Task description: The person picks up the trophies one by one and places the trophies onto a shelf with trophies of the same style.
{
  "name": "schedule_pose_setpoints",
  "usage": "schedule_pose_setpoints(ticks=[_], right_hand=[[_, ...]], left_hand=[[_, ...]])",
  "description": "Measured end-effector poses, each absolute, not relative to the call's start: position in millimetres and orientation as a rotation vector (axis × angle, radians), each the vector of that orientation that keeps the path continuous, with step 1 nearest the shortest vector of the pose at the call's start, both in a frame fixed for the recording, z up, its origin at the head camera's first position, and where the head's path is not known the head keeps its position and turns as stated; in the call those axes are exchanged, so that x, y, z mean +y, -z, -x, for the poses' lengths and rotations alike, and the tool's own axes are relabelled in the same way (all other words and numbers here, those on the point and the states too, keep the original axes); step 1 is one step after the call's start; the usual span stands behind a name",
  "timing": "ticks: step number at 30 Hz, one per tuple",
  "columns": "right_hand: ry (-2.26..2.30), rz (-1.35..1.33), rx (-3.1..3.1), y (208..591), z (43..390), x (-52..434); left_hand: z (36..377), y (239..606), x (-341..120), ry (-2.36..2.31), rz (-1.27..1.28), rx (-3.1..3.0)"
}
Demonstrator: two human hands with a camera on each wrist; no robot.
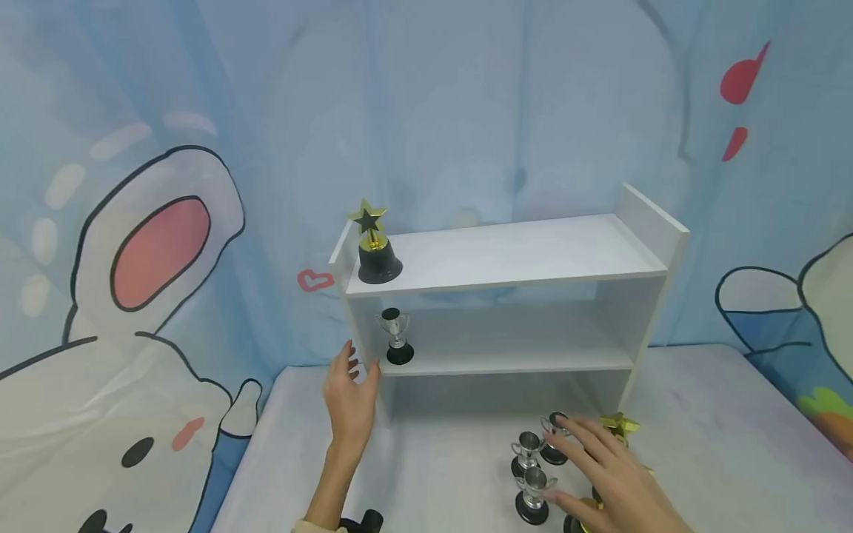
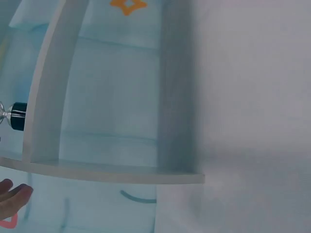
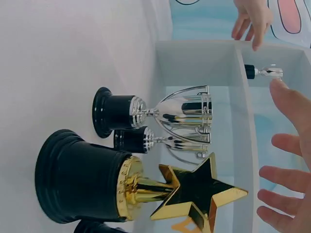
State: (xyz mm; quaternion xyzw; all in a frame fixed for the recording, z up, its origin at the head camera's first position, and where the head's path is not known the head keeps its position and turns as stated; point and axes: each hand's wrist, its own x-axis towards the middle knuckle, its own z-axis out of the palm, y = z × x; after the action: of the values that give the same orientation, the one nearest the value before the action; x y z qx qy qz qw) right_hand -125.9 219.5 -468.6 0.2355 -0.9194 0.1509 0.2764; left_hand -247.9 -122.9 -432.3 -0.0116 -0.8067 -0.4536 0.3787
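Observation:
A white shelf unit (image 1: 533, 255) stands on the table. On its top board, at the left, is a gold star trophy (image 1: 375, 252). A small silver cup (image 1: 396, 337) stands on the middle shelf below it. My left hand (image 1: 353, 385) is open with spread fingers, just beside the unit's left wall, and holds nothing. My right hand (image 1: 589, 463) is open above a cluster of trophies in front of the unit: three silver cups (image 1: 528, 451) and gold star trophies (image 3: 146, 191). Its fingertips reach over the rearmost cup (image 1: 556, 437). I cannot tell if they touch it.
The table (image 1: 720, 444) has a pale cloth, with a cartoon-print blue curtain (image 1: 166, 259) behind it. The shelf's right part (image 1: 586, 244) and its lower compartment (image 1: 506, 396) hold nothing I can see. The table's left edge (image 1: 246, 459) runs close to my left arm.

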Motion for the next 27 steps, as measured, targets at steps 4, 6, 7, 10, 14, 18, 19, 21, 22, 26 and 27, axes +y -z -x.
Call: schedule_pose_setpoints(ticks=[4,6,7,10,14,18,19,21,22,26,27], right_hand=[[-0.49,-0.514,-2.579,471.5,118.9,219.7],[-0.536,-0.447,-2.655,474.1,115.5,221.2],[-0.559,-0.416,-2.695,476.0,114.3,222.4],[-0.659,-0.357,-2.808,481.0,111.5,226.2],[-0.791,-0.315,-2.936,487.2,111.4,231.2],[-0.947,-0.204,-3.053,493.9,113.7,234.9],[-0.987,-0.172,-3.073,495.9,114.3,235.7],[-1.049,-0.111,-3.094,499.8,114.1,237.2],[-1.07,-0.095,-3.092,502.0,113.9,238.2],[-1.065,-0.044,-3.071,511.8,111.4,242.4],[-1.072,-0.03,-3.069,514.5,111.2,243.7]], left_hand=[[256.6,425.6,-124.9,1.21,0.074,-1.995],[259.9,422.5,-125.4,1.236,0.081,-1.967],[261.2,421.2,-125.6,1.249,0.077,-1.958],[264.7,417.2,-126.5,1.289,0.063,-1.93],[267.1,413.9,-127.3,1.309,0.048,-1.916],[270.4,414.6,-127.1,1.298,0.054,-1.911],[271.4,415.1,-126.9,1.296,0.058,-1.906],[272.6,415.6,-126.4,1.295,0.058,-1.9],[272.8,415.5,-126.2,1.295,0.058,-1.898],[273.1,415.0,-125.6,1.31,0.058,-1.905],[273.2,415.2,-125.5,1.312,0.059,-1.906]])
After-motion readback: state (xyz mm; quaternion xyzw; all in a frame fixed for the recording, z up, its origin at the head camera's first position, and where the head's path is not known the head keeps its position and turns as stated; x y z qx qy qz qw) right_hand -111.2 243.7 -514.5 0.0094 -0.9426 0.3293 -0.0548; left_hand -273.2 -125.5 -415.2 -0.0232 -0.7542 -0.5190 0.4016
